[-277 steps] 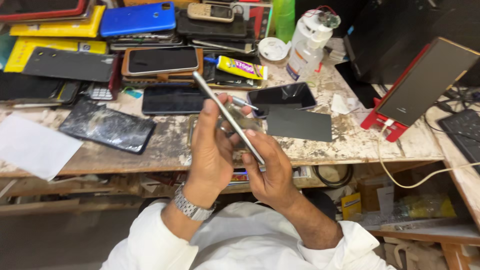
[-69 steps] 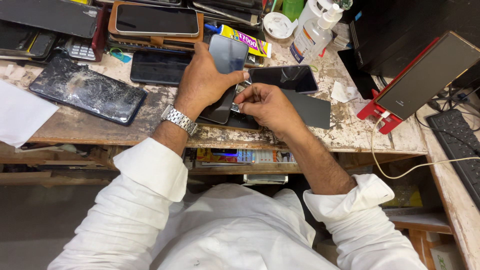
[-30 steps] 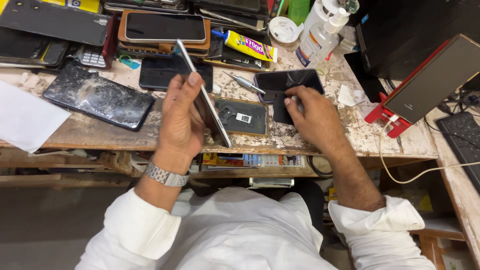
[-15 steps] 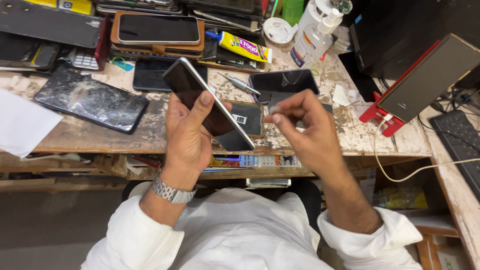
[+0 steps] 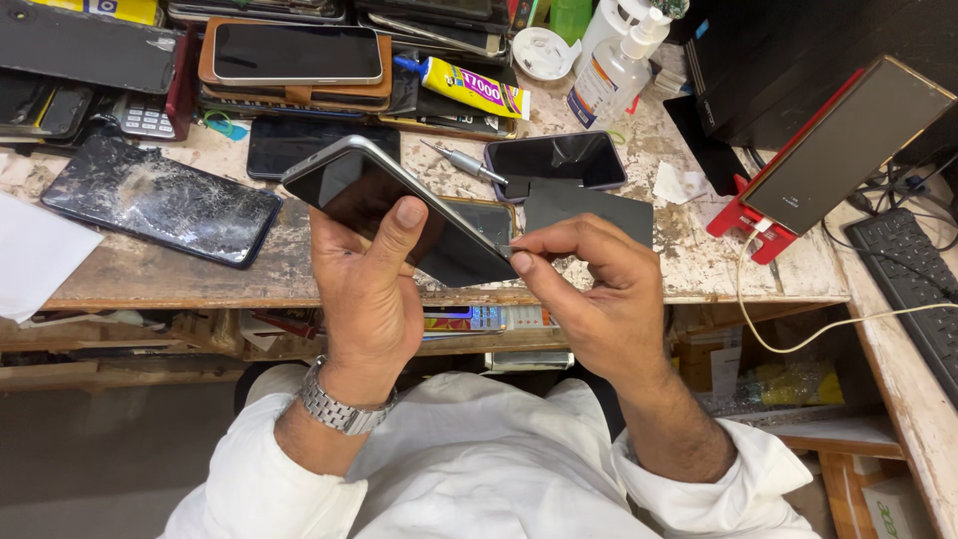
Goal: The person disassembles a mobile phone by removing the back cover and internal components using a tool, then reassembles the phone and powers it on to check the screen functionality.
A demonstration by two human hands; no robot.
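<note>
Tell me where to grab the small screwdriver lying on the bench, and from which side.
Take the screwdriver by its thicker silver handle at the right end, coming straight down from above. It lies flat on the bench with the fine tip pointing up-left, and the purple-edged phone crowds its right side.

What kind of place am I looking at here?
Most likely a phone repair bench: phones piled along the worn wooden table, a cracked screen panel, a glue tube and a small screwdriver, while the left hand holds a phone.

phone (image 5: pixel 399 215): lower part behind left hand (image 5: pixel 369 299) | keyboard (image 5: pixel 913 274): cut off by right edge
</note>
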